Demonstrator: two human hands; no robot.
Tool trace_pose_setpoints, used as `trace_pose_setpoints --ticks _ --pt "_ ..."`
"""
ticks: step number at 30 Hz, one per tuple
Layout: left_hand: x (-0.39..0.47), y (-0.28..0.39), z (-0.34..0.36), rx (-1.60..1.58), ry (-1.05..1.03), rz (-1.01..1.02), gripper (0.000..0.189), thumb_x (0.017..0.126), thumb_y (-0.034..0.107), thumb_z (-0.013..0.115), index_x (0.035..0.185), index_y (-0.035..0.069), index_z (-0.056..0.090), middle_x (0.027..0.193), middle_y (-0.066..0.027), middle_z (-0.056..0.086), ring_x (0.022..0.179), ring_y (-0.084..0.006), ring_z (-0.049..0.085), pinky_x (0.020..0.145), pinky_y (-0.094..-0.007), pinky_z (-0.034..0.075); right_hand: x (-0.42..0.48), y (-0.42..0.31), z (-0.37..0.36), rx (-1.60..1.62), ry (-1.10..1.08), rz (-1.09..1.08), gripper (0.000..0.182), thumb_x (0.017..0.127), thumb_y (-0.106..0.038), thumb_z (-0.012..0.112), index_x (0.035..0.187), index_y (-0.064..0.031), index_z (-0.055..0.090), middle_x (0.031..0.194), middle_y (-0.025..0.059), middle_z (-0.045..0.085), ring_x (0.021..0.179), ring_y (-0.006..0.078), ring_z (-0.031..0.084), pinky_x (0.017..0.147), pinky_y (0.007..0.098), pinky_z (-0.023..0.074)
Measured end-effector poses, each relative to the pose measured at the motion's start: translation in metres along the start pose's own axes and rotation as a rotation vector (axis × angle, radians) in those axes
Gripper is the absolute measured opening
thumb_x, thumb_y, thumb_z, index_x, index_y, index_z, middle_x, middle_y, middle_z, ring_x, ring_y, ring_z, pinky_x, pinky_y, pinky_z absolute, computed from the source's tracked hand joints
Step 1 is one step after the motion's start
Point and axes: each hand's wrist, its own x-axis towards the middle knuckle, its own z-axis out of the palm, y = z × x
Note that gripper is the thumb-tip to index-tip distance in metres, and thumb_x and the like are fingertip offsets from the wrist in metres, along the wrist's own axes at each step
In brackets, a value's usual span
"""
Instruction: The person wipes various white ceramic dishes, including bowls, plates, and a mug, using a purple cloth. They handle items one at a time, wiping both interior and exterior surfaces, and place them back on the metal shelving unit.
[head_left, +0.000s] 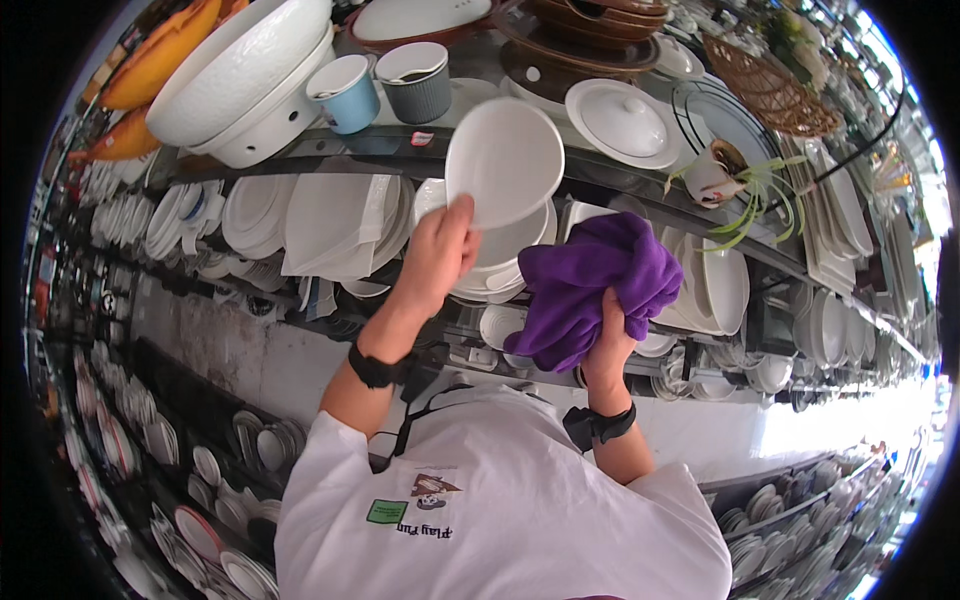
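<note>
My left hand (442, 244) grips the lower left rim of a white oval plate (506, 161), which is raised in front of the shelf. Bunched purple cloth (600, 289) is held in my right hand (609, 345), to the right of the plate and apart from it. Beneath and behind the raised plate, a stack of white dishes (499, 259) rests on the shelf, partly covered by it. More white plates (709, 289) stand to the right of the cloth. The fingers of my left hand behind the plate are hidden.
On the upper shelf stand a large white bowl (247, 75), a blue cup (345, 94), a grey ribbed cup (414, 84), a lidded white dish (624, 124) and a potted plant (716, 176). White plates (337, 217) fill the shelf at left. Racks of crockery (217, 487) stand behind me.
</note>
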Motion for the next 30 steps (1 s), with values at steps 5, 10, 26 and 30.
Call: trace_pose_setpoints --ticks 5,10,26,30 --pt "0.033 0.036 -0.006 -0.023 0.056 0.026 0.051 0.107 0.04 0.048 0.064 0.016 0.034 0.057 0.0058 0.033 0.047 -0.0073 0.033 0.048 -0.0272 0.023 0.005 0.007 -0.001 0.047 -0.011 0.075 0.048 0.099 -0.019 0.07 0.14 0.0008 0.051 0.131 0.0093 0.062 0.12 0.0204 0.059 0.106 0.036 0.0472" --pt "0.056 0.042 -0.004 -0.096 0.059 -0.036 0.046 0.105 0.039 0.049 0.068 0.015 0.038 0.059 0.0059 0.037 0.047 -0.0075 0.034 0.048 -0.0269 0.025 0.006 0.016 -0.001 0.021 -0.015 0.08 0.04 0.096 -0.013 0.072 0.131 0.0008 0.058 0.124 0.0074 0.065 0.112 0.0168 0.06 0.1 0.0332 0.0473" --pt "0.074 0.036 0.002 -0.057 0.116 -0.105 0.046 0.102 0.045 0.047 0.069 0.013 0.046 0.057 0.0049 0.039 0.043 -0.0125 0.042 0.047 -0.0316 0.029 0.01 0.026 -0.008 -0.016 -0.072 0.147 0.03 0.096 -0.015 0.073 0.12 0.0018 0.066 0.114 0.0054 0.069 0.104 0.0153 0.062 0.095 0.0331 0.0492" --pt "0.074 0.037 0.004 -0.052 0.123 -0.112 0.047 0.103 0.047 0.048 0.072 0.012 0.049 0.058 0.005 0.041 0.044 -0.0123 0.044 0.047 -0.0312 0.031 0.011 0.024 -0.009 -0.042 -0.093 0.147 0.03 0.096 -0.015 0.074 0.119 0.0019 0.066 0.114 0.0057 0.069 0.104 0.0153 0.062 0.095 0.0332 0.0493"
